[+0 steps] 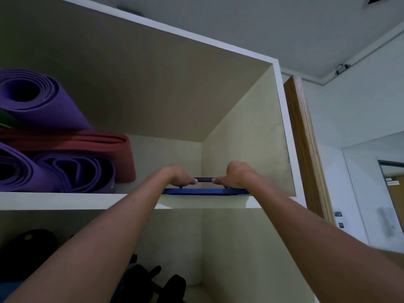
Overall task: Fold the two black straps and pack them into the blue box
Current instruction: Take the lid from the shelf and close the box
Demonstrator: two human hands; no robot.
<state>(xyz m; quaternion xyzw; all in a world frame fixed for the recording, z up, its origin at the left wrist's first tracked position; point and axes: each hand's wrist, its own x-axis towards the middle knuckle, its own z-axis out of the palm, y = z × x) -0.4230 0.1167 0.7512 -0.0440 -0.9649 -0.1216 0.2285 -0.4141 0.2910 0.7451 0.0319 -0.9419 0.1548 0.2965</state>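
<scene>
I look up at a high shelf (65,200). On it lies the blue box (205,191), of which only its thin front edge shows. A dark handle (204,179) arches above it. My left hand (175,174) grips the left end of that handle, and my right hand (235,173) grips the right end, fingers curled. Both forearms reach up from the bottom of the view. The black straps are not visible; the inside of the box is hidden.
Rolled purple mats (39,99) and a red mat (91,147) fill the left of the same shelf. Dark objects (153,281) sit in the compartment below. The cabinet's right wall (251,138) stands close to my right hand. A wooden door frame (306,149) is beyond.
</scene>
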